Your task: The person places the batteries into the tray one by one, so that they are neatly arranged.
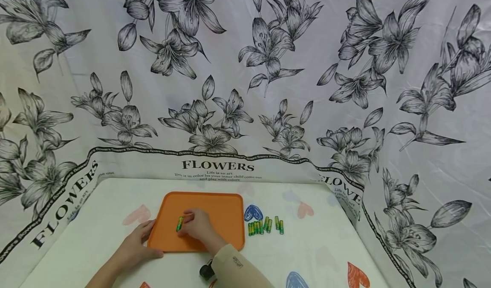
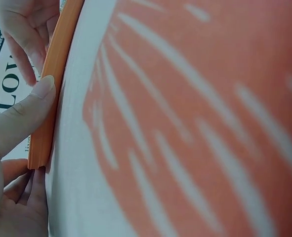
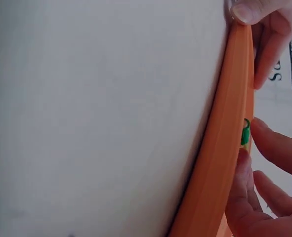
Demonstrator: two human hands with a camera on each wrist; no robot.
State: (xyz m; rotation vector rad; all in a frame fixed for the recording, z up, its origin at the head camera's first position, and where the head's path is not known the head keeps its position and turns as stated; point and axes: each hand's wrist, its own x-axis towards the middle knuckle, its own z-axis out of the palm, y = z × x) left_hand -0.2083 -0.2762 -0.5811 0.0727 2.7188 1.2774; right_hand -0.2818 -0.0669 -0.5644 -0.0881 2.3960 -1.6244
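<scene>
An orange tray [image 1: 215, 207] lies on the table before me. At its near left corner my left hand [image 1: 132, 245] grips the rim; the left wrist view shows the thumb [image 2: 43, 89] against the edge. Over the tray's middle is my right hand [image 1: 199, 226], with fingertips at both ends of a green and yellow battery [image 1: 180, 223]. The right wrist view shows the battery's green end [image 3: 245, 133] between the fingertips, partly hidden by the tray's rim. How firmly it is pinched is hard to see.
Several more green and yellow batteries [image 1: 261, 227] lie in a loose row right of the tray. The pale tablecloth [image 1: 318, 241] has printed hearts. A flower-print curtain [image 1: 230, 109] hangs behind the table and along its sides. A small black object [image 1: 207, 272] shows by my right wrist.
</scene>
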